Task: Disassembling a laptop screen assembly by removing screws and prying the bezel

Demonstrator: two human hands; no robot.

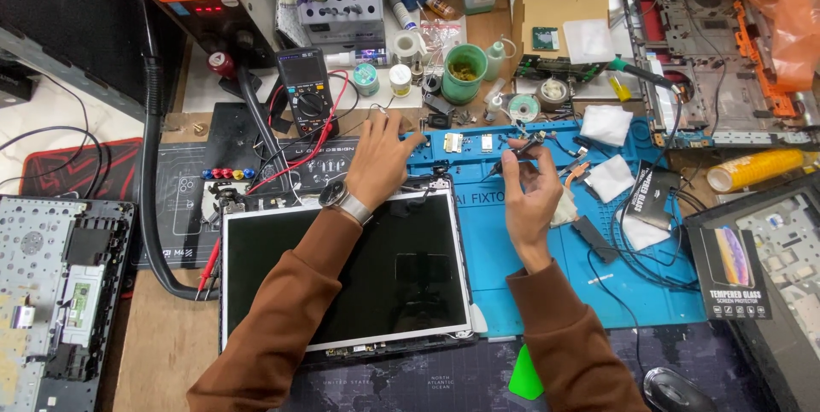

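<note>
A flat laptop screen panel (342,271) lies face up at the middle of the bench, its glossy black glass framed by a thin pale metal edge, its right side overlapping a blue silicone work mat (530,284). The left hand (380,160) rests at the panel's top edge, palm down, fingers spread and reaching onto the mat's ridged upper strip. The right hand (530,194) hovers over the mat just right of the panel, thumb and forefinger pinched on a slim dark tool (517,154); what kind of tool it is cannot be told. Both arms wear brown knit sleeves, and one metal wristwatch (342,198) sits on the left wrist.

On the mat lie three crumpled white wipes (608,124) and a tangle of thin black cable. Behind the left hand stands one black multimeter (306,92) with red and black leads. One green plastic cup (464,70) stands near the back, and one bare grey laptop chassis (60,292) lies at the far left. One green plastic pry pick (525,375) lies at the front edge.
</note>
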